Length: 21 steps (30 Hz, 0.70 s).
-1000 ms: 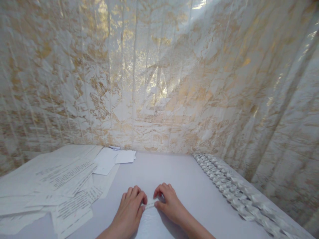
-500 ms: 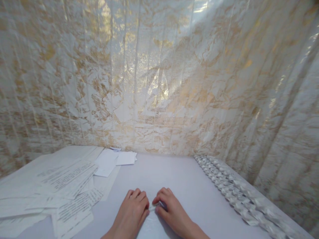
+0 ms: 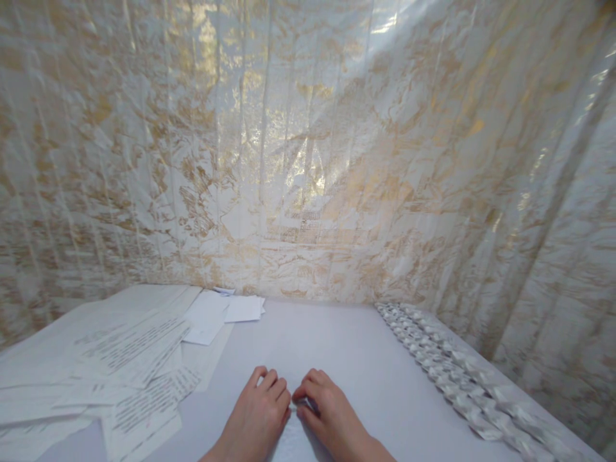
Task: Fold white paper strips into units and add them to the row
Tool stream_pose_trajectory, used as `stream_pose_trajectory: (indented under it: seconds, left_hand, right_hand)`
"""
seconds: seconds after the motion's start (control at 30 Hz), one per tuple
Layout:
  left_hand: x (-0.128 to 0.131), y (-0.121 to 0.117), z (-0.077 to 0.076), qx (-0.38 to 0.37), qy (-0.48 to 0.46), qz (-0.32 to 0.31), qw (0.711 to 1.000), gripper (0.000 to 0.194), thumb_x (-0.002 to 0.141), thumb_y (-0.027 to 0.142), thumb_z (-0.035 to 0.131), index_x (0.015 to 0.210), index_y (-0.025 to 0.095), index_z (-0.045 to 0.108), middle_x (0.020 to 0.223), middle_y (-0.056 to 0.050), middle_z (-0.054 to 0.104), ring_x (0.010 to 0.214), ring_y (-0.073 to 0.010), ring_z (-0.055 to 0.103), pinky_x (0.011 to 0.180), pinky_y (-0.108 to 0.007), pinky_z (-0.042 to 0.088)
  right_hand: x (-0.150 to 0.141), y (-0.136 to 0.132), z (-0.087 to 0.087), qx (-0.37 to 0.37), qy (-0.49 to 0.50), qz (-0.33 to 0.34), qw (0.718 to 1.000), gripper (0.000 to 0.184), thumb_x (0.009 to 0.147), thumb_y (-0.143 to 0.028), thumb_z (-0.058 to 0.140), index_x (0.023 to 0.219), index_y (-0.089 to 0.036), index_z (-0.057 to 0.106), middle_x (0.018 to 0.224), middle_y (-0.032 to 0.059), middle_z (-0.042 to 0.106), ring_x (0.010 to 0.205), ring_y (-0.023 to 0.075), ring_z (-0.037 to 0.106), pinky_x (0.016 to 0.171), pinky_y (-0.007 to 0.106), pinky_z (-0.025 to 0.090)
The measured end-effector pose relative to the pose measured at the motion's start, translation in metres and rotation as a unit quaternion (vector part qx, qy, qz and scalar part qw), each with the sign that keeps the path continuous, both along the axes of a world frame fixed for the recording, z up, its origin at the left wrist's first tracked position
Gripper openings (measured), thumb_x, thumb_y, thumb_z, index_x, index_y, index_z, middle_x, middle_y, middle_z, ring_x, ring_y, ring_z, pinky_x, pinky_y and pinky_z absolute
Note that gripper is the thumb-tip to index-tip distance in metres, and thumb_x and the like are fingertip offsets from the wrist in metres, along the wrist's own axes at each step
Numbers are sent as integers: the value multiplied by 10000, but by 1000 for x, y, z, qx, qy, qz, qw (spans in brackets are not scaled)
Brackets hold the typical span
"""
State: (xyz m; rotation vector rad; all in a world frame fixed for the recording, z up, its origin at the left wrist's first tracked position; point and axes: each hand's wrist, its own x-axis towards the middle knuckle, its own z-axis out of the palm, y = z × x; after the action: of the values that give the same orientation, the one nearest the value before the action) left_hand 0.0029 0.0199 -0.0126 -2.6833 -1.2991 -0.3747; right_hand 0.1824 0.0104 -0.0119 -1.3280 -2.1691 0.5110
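Observation:
Side by side at the bottom centre, both my hands work on a white piece of paper [image 3: 292,439] lying on the table. My left hand [image 3: 262,407] is closed, its thumb and curled fingers on the left side of the paper's far edge. Opposite it, my right hand [image 3: 330,410] pinches the same edge between thumb and fingers. The fingertips of the two hands almost meet. Most of the paper's outline is covered by my hands or cut off by the picture's bottom.
Printed sheets [image 3: 135,346] overlap across the table's left side. Beyond them lie blank white slips [image 3: 243,308] and a larger white sheet [image 3: 206,317]. Along the right edge run rows of folded paper pieces [image 3: 447,366]. A shiny gold-and-white curtain [image 3: 308,160] hangs behind the table [image 3: 327,333].
My hands have come slightly closer together at the paper's edge. Less of that edge shows between them. The view has shifted very slightly.

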Motion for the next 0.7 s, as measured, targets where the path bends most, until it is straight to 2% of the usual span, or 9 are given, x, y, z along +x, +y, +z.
stream_pose_trajectory:
  seconds: [0.23,0.33,0.5,0.7]
  left_hand:
    - [-3,6,-8,49,-16,-17,999,50,883,117,746,879,166,749,905,-40,778,916,-272,711,888,-451,479]
    - [-5,8,-12,77,-31,-21,996,94,858,105,774,819,183,739,848,-15,773,868,-247,705,857,-418,457]
    - [-7,9,-16,129,-68,-41,989,184,745,206,902,779,221,723,797,42,757,806,-208,676,848,-374,413]
    - [-4,12,-21,196,-100,-63,973,272,653,189,958,688,221,690,712,71,722,742,-193,640,821,-360,368]
  right_hand:
    - [-1,0,2,3,-15,-7,1000,291,801,50,689,976,-171,763,994,51,700,979,203,626,875,246,439]
    - [0,0,2,1,-16,-9,1000,295,801,61,683,975,-161,768,989,53,703,968,197,628,874,241,439]
    - [0,2,1,-3,-20,-1,1000,286,804,47,692,964,-171,782,995,53,699,994,196,634,893,237,442]
    - [-1,2,1,3,-32,0,999,261,806,24,733,973,-167,792,984,59,701,965,204,642,876,252,460]
